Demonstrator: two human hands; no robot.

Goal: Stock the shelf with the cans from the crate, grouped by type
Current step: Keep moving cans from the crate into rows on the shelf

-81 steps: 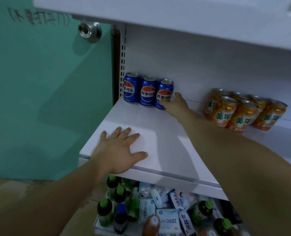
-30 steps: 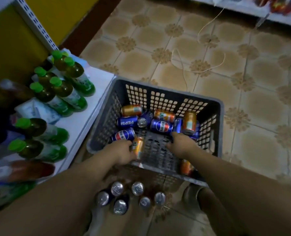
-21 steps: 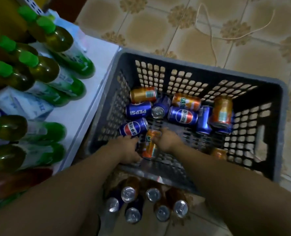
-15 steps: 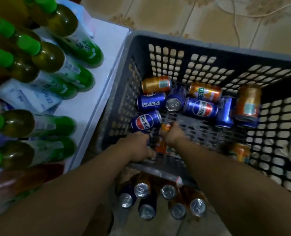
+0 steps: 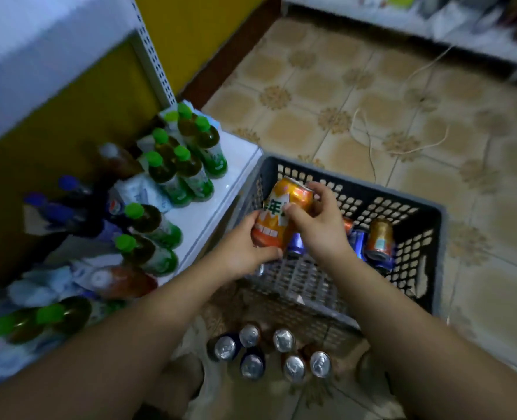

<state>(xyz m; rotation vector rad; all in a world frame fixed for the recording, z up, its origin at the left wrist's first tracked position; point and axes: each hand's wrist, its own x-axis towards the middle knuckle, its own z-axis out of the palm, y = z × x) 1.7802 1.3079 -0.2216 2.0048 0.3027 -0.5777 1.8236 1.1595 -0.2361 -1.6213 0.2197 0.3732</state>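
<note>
A grey plastic crate [image 5: 408, 207] stands on the tiled floor with several blue cans [image 5: 357, 241] and orange cans [image 5: 379, 237] in it. Just above its left side I hold a tilted orange can [image 5: 276, 212]. My left hand [image 5: 242, 250] grips its lower end and my right hand [image 5: 320, 228] grips its upper end. My hands hide part of it, so I cannot tell if a second can sits behind it. The target shelf's white edge [image 5: 39, 65] shows at the upper left.
Several upright cans [image 5: 251, 350] stand on the floor by my feet, in front of the crate. The low white shelf [image 5: 239, 153] left of the crate carries green-capped bottles [image 5: 190, 174] and packets. A white cord [image 5: 372, 153] lies on the tiles beyond.
I turned from the shelf down to the crate, reached in with both hands, and have now lifted an orange can out of the pile. My view has pulled back and up.
</note>
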